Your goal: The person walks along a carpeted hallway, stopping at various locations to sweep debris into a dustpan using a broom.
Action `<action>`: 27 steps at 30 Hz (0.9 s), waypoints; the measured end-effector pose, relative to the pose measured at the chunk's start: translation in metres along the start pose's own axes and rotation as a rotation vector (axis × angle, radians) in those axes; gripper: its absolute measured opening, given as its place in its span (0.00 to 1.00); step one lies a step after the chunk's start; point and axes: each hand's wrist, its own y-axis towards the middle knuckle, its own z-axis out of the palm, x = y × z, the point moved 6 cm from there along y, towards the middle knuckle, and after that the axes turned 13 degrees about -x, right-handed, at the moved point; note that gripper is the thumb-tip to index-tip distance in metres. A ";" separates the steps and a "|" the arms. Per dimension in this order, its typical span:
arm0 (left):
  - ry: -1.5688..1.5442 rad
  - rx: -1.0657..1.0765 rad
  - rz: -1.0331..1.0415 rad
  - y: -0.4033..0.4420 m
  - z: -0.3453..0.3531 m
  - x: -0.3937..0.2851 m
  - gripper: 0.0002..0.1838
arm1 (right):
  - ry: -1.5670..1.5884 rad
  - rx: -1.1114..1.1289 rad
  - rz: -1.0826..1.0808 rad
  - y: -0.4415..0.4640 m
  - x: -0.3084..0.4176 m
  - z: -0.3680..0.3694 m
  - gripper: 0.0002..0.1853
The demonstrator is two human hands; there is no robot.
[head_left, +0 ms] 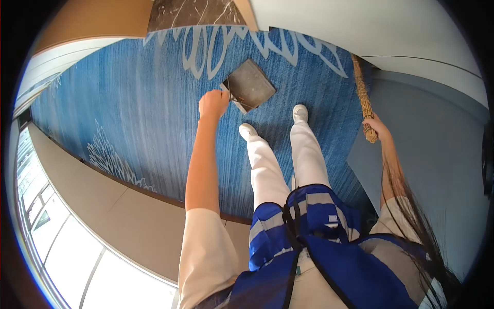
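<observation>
My left hand (213,104) is closed around the thin wire handle of a grey metal dustpan (251,85). The pan hangs or rests just in front of my feet; I cannot tell whether it touches the carpet. On its surface lies a small reddish bit, too small to name. Off to the right, my right hand (378,127) grips a bundled straw broom (363,95) near its close end. The broom stretches away toward the base of the wall, and its far end is hard to make out.
Blue carpet (149,103) with pale leaf patterns covers the floor. A grey-blue panel (422,134) stands at the right, close to the broom. White walls and a brown panel (98,20) border the far side. A window (67,247) with a ledge runs along the left.
</observation>
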 end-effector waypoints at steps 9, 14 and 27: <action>-0.395 -0.119 -0.120 0.020 0.011 0.028 0.23 | -0.172 -0.063 -0.125 -0.033 -0.006 0.194 0.45; -0.567 -0.108 -0.342 0.026 0.010 0.031 0.27 | -0.094 0.080 -0.142 -0.116 -0.008 0.276 0.42; -0.347 -0.467 -0.287 0.025 -0.002 0.024 0.16 | 0.283 0.281 0.300 -0.190 0.037 0.126 0.37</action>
